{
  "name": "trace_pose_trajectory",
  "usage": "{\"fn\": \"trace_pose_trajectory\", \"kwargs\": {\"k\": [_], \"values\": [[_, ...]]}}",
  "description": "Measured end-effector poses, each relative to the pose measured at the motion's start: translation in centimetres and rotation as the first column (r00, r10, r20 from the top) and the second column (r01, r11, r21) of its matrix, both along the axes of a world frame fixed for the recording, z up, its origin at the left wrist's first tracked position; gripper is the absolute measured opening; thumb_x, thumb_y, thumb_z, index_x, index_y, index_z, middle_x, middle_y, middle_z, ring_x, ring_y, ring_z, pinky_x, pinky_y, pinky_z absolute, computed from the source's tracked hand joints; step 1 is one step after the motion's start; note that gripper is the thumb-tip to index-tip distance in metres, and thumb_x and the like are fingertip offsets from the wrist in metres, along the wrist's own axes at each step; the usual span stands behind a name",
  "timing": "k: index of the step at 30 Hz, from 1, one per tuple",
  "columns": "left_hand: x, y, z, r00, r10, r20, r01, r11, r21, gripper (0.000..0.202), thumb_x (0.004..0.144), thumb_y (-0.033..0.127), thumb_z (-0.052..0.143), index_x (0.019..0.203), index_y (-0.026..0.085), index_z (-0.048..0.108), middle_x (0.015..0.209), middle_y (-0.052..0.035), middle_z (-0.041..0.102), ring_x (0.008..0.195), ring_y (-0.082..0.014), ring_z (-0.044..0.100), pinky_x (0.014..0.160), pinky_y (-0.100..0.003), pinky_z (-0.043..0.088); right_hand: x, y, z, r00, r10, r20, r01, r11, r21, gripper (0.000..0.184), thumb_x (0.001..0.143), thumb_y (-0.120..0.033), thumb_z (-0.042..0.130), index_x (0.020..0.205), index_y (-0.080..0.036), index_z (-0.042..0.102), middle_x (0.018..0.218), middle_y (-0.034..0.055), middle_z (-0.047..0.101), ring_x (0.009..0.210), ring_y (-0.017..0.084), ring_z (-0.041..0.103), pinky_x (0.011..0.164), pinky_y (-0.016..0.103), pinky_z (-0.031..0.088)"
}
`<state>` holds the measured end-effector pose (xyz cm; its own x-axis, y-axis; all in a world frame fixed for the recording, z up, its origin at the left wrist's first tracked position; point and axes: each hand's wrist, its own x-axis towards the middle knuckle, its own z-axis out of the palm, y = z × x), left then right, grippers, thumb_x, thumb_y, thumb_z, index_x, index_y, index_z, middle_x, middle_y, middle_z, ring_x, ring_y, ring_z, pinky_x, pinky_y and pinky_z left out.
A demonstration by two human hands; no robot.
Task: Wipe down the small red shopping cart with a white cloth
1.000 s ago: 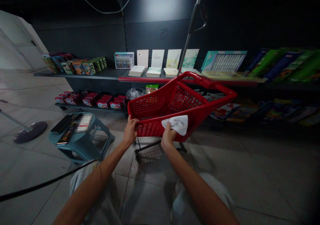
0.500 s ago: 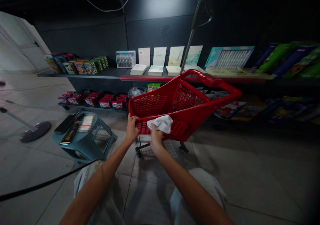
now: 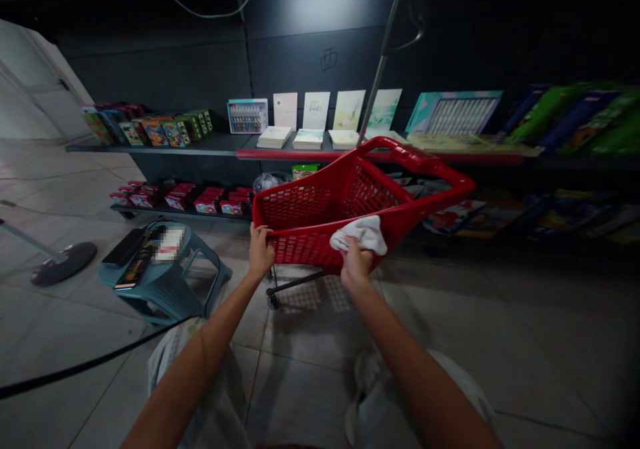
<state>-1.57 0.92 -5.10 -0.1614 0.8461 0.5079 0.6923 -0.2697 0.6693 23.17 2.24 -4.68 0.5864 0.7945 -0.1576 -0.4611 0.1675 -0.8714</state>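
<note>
Bare forearms [image 3: 215, 336] rise to an uncovered left hand [image 3: 261, 252] and an equally uncovered right hand [image 3: 357, 266]; below and to either side of the hands, pale, washed-out trousers [image 3: 173, 352], softly creased and faintly bluish grey, clothe both legs.

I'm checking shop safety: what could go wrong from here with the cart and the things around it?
The red cart stands on wheels, so it might roll if the left hand loosens on its edge.
The white cloth in the right hand could snag in the holes of the cart's side.
The stool stands near the left leg; a bump might tip off the things on it.
</note>
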Motion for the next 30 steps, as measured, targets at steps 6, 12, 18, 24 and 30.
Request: {"fn": "trace_pose_trajectory", "kwargs": {"k": [6,12,18,24,30], "values": [[-1.0,-0.8,0.5,0.988,-0.111,-0.104,0.106,0.993,-0.053,0.035,0.087,0.015,0.056,0.121,0.02,0.06,0.142,-0.0112,0.052,0.159,-0.0319,0.021,0.131,-0.058,0.023,8.9,0.2,2.3,0.964,-0.261,-0.044,0.259,0.965,-0.04,0.034,0.072,-0.021,0.069,0.102,-0.021,0.055,0.118,0.0017,0.068,0.094,0.012,0.071,0.064,0.017,0.061],[-1.5,-2.6,1.3,0.951,-0.2,-0.235,0.183,0.979,-0.091,0.041,0.093,0.027,0.06,0.133,0.021,0.055,0.148,-0.0114,0.052,0.161,-0.0323,0.015,0.126,-0.052,0.036,9.8,-0.5,0.7,0.982,-0.187,-0.004,0.187,0.982,-0.029,0.037,0.068,-0.019,0.073,0.101,-0.02,0.056,0.11,0.001,0.068,0.087,0.013,0.071,0.064,0.021,0.064],[-1.9,-3.1,0.5,0.932,-0.201,-0.303,0.174,0.978,-0.114,0.067,0.084,0.012,0.065,0.147,0.022,0.044,0.173,-0.0129,0.017,0.159,-0.0304,0.023,0.124,-0.048,0.041,4.8,-0.4,-1.3,0.992,-0.05,-0.116,0.043,0.997,-0.063,0.049,0.063,-0.016,0.074,0.109,-0.021,0.06,0.109,-0.0002,0.071,0.092,0.016,0.073,0.073,0.027,0.066],[-1.3,-3.4,0.1,0.928,-0.164,-0.334,0.134,0.985,-0.111,0.061,0.084,0.006,0.06,0.142,0.02,0.048,0.172,-0.0133,0.022,0.161,-0.0271,0.017,0.126,-0.046,0.038,-1.8,-1.9,-2.6,0.98,0.075,-0.182,-0.096,0.989,-0.11,0.041,0.064,-0.02,0.075,0.104,-0.02,0.064,0.106,0.0029,0.075,0.093,0.017,0.074,0.074,0.025,0.065],[-0.1,-3.7,1.1,0.936,-0.106,-0.337,0.066,0.989,-0.129,0.048,0.084,0.011,0.063,0.131,0.019,0.054,0.169,-0.0137,0.029,0.161,-0.0287,0.015,0.122,-0.044,0.044,-9.5,-4.3,-4.6,0.937,0.314,-0.149,-0.328,0.942,-0.075,0.048,0.063,-0.026,0.079,0.108,-0.018,0.066,0.107,0.0041,0.076,0.093,0.02,0.075,0.077,0.029,0.064]]}}
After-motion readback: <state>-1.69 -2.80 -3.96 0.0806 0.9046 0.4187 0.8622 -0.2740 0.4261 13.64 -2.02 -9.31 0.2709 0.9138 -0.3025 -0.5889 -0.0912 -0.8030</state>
